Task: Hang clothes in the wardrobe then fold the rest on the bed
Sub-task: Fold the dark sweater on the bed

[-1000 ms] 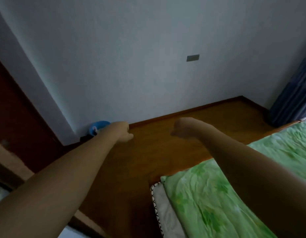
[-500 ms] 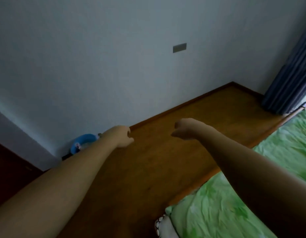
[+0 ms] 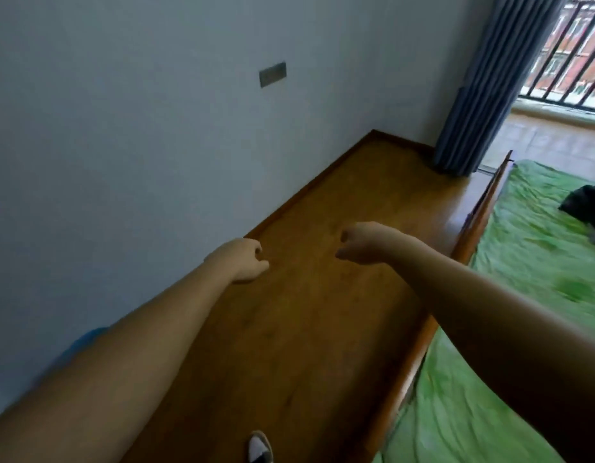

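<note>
1. The left hand (image 3: 241,262) and right hand (image 3: 362,242) hang loosely curled, holding nothing, over the floor (image 3: 306,345) beside the bed (image 3: 523,295).
2. Dark clothes (image 3: 586,203) lie bunched on the bed's far part. They are likely soft, light and limp, and best taken at the shoulders or collar.

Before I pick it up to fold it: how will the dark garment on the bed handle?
The garment lies crumpled on the bed, so it is probably floppy and will sag when lifted. As soft cloth it likely weighs little and won't break. Cut off by the frame, its size is unclear.
</note>
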Tool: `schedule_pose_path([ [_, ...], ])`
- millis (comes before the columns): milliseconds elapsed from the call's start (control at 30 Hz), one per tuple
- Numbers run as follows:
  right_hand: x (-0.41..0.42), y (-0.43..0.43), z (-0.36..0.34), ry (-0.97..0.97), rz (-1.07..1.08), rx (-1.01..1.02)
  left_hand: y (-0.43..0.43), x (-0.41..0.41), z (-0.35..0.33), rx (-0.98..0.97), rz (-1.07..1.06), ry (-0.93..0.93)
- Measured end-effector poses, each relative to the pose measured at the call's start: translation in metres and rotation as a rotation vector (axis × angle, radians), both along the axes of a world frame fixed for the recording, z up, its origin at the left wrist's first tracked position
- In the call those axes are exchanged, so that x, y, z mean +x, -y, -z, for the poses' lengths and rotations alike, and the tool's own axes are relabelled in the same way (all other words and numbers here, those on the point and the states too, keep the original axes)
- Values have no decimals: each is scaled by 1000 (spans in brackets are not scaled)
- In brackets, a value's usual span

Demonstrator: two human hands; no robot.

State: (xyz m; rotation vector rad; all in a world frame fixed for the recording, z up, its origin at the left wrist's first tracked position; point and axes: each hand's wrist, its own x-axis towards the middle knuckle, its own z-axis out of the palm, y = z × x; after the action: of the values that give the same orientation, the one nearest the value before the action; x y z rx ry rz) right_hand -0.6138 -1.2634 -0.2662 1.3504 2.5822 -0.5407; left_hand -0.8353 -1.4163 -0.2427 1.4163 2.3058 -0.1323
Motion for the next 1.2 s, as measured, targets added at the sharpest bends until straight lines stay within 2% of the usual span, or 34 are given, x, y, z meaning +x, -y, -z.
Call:
schedule_pose_path([
  [233, -86, -35, 19, 36, 101, -49, -61, -101, 3, -17, 125, 0],
  [433, -67, -79, 26, 39, 281, -75, -135, -119, 4, -31, 216, -15],
  [700, -2, -183, 21, 23, 473, -119, -295, -60, 5, -15, 459, 3],
  [867, 45, -280, 8, -32, 580, -110, -422, -4, -1, 40, 522, 8],
  [1200, 155, -430, -36, 16, 732, -83, -633, 123, -28, 72, 707, 52],
])
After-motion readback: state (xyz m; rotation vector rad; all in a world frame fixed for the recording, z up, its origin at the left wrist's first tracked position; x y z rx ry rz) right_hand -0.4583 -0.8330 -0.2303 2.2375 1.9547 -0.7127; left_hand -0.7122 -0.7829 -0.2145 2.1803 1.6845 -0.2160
